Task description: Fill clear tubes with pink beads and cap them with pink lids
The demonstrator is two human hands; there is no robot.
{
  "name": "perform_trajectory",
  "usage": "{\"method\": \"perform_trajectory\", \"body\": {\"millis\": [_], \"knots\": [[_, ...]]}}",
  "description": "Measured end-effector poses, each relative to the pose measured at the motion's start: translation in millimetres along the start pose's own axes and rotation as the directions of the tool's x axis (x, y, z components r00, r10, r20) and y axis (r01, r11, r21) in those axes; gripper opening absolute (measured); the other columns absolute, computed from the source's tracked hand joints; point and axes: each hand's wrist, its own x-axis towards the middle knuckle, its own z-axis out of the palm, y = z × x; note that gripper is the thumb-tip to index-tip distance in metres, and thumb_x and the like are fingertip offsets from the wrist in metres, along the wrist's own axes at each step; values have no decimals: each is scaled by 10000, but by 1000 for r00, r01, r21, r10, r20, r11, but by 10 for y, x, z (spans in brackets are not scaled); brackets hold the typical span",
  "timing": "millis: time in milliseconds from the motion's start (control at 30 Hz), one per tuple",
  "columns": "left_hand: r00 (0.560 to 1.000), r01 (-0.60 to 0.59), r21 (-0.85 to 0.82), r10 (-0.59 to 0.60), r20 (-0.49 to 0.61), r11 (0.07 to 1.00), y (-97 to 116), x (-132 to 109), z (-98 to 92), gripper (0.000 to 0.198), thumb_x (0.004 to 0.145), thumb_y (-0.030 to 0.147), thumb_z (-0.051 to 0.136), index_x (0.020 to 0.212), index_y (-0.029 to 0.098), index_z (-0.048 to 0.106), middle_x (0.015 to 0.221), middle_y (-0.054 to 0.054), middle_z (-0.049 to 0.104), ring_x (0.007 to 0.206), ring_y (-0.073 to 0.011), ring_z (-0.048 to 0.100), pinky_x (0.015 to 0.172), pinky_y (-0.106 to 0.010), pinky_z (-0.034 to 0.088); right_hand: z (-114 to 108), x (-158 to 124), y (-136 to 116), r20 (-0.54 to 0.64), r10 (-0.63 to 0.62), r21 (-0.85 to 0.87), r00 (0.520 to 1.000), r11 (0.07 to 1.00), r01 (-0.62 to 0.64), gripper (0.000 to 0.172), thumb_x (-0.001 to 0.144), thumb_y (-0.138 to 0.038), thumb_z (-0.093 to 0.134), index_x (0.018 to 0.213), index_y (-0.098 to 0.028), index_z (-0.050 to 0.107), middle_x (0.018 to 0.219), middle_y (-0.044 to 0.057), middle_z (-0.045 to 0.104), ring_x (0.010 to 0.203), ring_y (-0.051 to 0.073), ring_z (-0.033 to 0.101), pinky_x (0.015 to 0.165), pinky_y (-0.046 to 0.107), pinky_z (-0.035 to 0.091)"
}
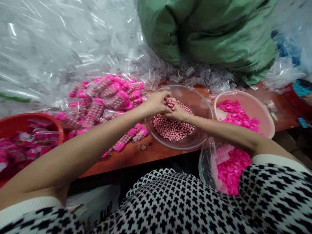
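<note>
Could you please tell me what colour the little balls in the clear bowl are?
The little balls are pale pink, shown best in the head view.

Small pink balls (173, 128) are heaped in a clear round bowl (198, 100), which is set upright mid-scene. The heap is banked toward the bowl's near left; a small cluster is raised above it, farther back.

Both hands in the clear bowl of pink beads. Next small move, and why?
Probably move the right hand to the pale pink basin of bright pink caps. It and the left hand cup small pink beads over the clear round bowl; bead-filled clear tubes piled left wear such caps. What the hands enclose is hidden.
</note>
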Motion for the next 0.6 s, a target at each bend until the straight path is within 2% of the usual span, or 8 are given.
{"method": "perform_trajectory", "body": {"millis": [67, 167, 233, 300, 400, 500, 600], "knots": [[1000, 2, -54, -2, -2, 999, -19, 6, -60, 452, 623, 152, 788, 1067, 144, 703, 1052, -81, 728, 1000, -260, 685, 921, -359, 527, -77, -22, -10, -27, 46, 116, 999, 992, -43, 786, 577, -320, 836, 1203, -233, 369, 1241, 91, 560, 1092, 245, 607, 998, 467, 548], [995, -4, -149, -11, -102, 989, -61, -11, -126, 390, 749, 168, 686, 1139, 149, 691, 1155, -81, 712, 979, -220, 690, 891, -344, 559, -173, -56, -48, -36, 103, 150, 994, 984, -96, 919, 549, -350, 870, 1257, -242, 294, 1289, 112, 523, 1113, 253, 611, 1017, 495, 539], [992, 3, -112, -17, -126, 994, -94, -39, -133, 313, 776, 155, 639, 1083, 151, 705, 1101, -72, 722, 928, -213, 694, 847, -339, 569, -215, -59, -79, -65, 99, 131, 993, 987, -90, 1000, 531, -370, 892, 1301, -242, 268, 1344, 129, 491, 1222, 287, 570, 1085, 512, 490], [997, 30, -28, -32, -72, 999, -130, -65, -96, 219, 758, 167, 676, 973, 144, 710, 976, -64, 732, 884, -223, 694, 800, -333, 562, -240, -50, -92, -88, 76, 102, 993, 993, -67, 1050, 529, -409, 900, 1340, -239, 256, 1383, 140, 467, 1305, 316, 520, 1135, 521, 441], [999, 51, 43, -50, -6, 998, -185, -74, 34, 216, 729, 275, 783, 872, 143, 689, 879, -59, 732, 851, -234, 694, 751, -318, 533, -249, -43, -56, -95, 71, 61, 993, 996, -65, 1060, 531, -465, 889, 1352, -216, 266, 1385, 157, 464, 1319, 328, 510, 1145, 515, 421], [998, 52, 39, -51, -35, 998, -222, -53, 178, 231, 759, 328, 780, 879, 153, 689, 861, -54, 744, 835, -221, 698, 730, -297, 512, -233, -59, 16, -119, 107, 44, 987, 994, -102, 1034, 507, -467, 876, 1303, -183, 280, 1362, 191, 472, 1279, 327, 539, 1113, 494, 442], [995, 75, 47, -72, -65, 996, -237, -26, 266, 189, 763, 310, 775, 860, 171, 691, 802, -35, 742, 801, -210, 697, 703, -281, 493, -219, -87, 59, -164, 125, 9, 978, 992, -125, 959, 522, -439, 860, 1257, -203, 291, 1332, 171, 506, 1230, 310, 570, 1089, 500, 452]]}}
